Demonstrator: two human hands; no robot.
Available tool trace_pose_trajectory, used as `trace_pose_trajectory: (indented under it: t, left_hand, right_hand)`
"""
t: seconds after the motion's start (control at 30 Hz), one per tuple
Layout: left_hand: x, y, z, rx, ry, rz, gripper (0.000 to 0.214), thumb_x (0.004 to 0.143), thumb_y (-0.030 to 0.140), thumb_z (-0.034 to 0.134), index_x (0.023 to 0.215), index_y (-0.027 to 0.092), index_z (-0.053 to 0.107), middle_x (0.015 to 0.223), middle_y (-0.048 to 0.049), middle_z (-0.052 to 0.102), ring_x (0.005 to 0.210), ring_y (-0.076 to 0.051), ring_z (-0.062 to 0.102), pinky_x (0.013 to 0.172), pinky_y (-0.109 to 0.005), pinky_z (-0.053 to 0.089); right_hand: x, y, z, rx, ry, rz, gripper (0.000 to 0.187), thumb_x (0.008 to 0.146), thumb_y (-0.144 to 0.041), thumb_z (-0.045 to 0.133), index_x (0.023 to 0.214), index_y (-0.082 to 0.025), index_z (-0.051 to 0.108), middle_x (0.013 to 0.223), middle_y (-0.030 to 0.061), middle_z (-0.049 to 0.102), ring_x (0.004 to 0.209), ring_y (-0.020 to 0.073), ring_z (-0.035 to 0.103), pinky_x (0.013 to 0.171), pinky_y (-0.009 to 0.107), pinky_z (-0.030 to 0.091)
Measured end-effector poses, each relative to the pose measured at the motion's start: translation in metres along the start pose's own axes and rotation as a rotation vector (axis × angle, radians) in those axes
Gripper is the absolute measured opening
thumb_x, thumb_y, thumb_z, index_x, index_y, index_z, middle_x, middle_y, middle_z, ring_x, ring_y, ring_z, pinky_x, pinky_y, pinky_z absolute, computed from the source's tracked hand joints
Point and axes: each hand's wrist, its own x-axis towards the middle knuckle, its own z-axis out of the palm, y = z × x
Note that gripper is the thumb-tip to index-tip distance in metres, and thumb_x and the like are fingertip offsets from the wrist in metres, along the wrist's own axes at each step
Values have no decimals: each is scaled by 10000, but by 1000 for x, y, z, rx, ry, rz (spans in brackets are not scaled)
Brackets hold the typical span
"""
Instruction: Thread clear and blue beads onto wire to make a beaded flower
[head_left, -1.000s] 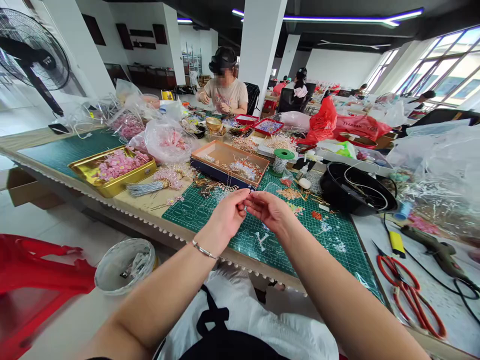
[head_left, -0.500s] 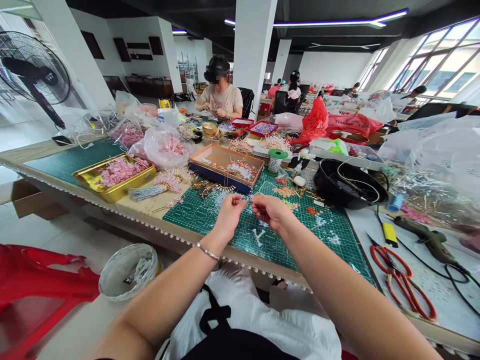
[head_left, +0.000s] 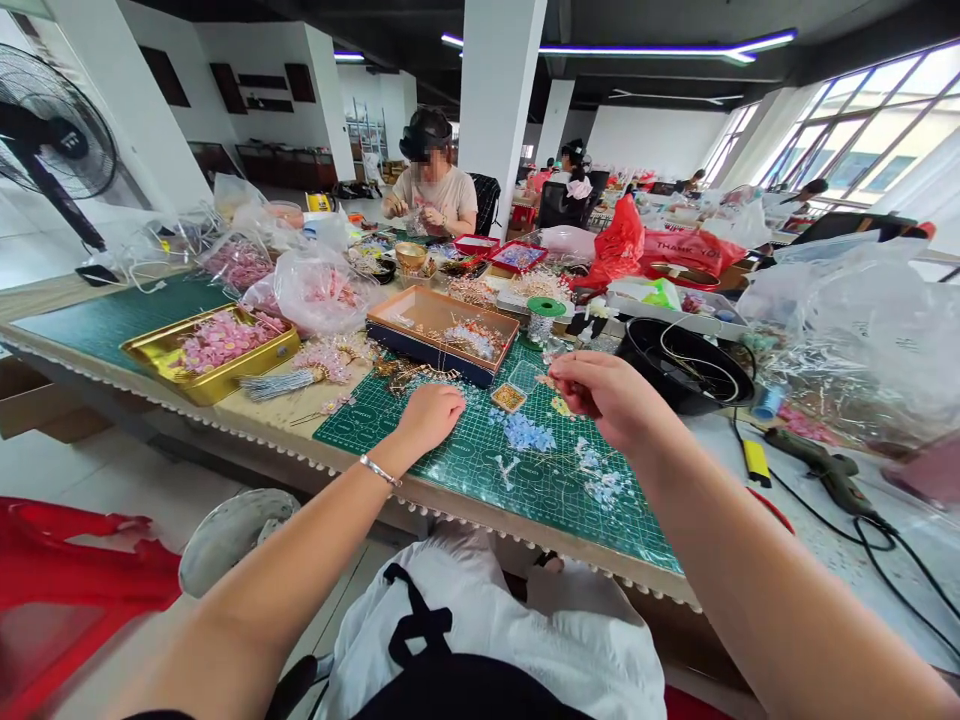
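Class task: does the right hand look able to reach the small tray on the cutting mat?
Probably yes: the right hand hovers near the small tray, with nothing bulky between them.

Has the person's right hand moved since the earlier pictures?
Yes. The right hand has moved rightward and slightly up in the view, and now sits closer to the round black tub than it did earlier.

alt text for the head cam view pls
A person's left hand rests on a green cutting mat, and the raised right hand pinches something thin above scattered pale blue beads. Craft supplies crowd the workbench.
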Motion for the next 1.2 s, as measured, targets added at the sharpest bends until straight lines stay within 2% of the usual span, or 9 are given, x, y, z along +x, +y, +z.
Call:
trace_pose_trajectory:
  t: [0.17,0.27,0.33,0.47,0.57,0.63,0.73,0.97,1.2]
  left_hand:
    - [-1,28,-25,6,82,30,162,860,194,534,819,167,689,1059,-88,666,1027,-243,586,966,-429,411]
    - [-9,74,-40,-42,139,23,198,881,224,491,923,164,675,1119,-103,646,1058,-255,569,977,-430,387]
    - [-20,116,-45,-129,123,60,213,916,280,450,999,207,632,1115,-50,649,1055,-199,572,963,-357,407]
    - [-48,189,-37,-712,-402,74,219,936,362,419,1032,240,574,1029,-36,643,960,-164,581,852,-294,448]
    - [-65,213,-20,-1019,-732,-98,219,944,376,383,1032,225,514,782,-14,597,768,-146,573,730,-284,460]
    - [-73,219,-11,-1124,-831,-184,219,945,382,366,1029,221,488,654,33,484,609,-115,499,609,-251,436]
    - [-80,225,-6,-950,-793,-153,163,913,361,444,974,226,514,655,49,436,569,-97,415,531,-219,367]
    - [-94,240,-6,-505,-586,56,100,891,296,480,894,255,571,761,20,603,660,-129,527,602,-258,399]
    - [-100,244,2,-394,-506,168,91,863,215,499,886,256,577,773,16,623,694,-138,551,648,-270,407]
  right_hand:
    - [-60,4,-24,-74,-103,65,151,705,-261,661,597,-175,600,481,-44,458,419,66,365,387,208,239]
    - [-98,17,-31,-147,-127,139,114,694,-260,665,616,-186,630,481,-43,463,417,72,363,385,210,246]
    - [-120,25,-32,-237,-143,179,108,723,-262,641,637,-196,632,490,-45,462,419,75,357,386,210,251]
    - [-155,36,-38,-414,-129,172,139,792,-282,567,677,-223,619,543,-42,481,464,90,370,406,204,269]
    - [-177,43,-49,-491,-99,113,178,815,-289,536,663,-227,605,610,-20,542,544,117,448,462,214,329]
    - [-189,49,-59,-515,-73,99,167,810,-278,536,668,-227,607,627,-9,562,582,136,483,500,230,361]
    - [-206,59,-72,-536,-59,116,144,791,-261,546,665,-232,611,637,-7,578,607,153,510,543,251,392]
    - [-232,81,-89,-334,-12,230,123,765,-281,559,665,-216,586,597,-15,545,533,128,467,484,241,342]
    - [-241,89,-91,-266,-2,220,125,787,-283,559,687,-218,595,628,-3,572,612,153,514,582,255,408]
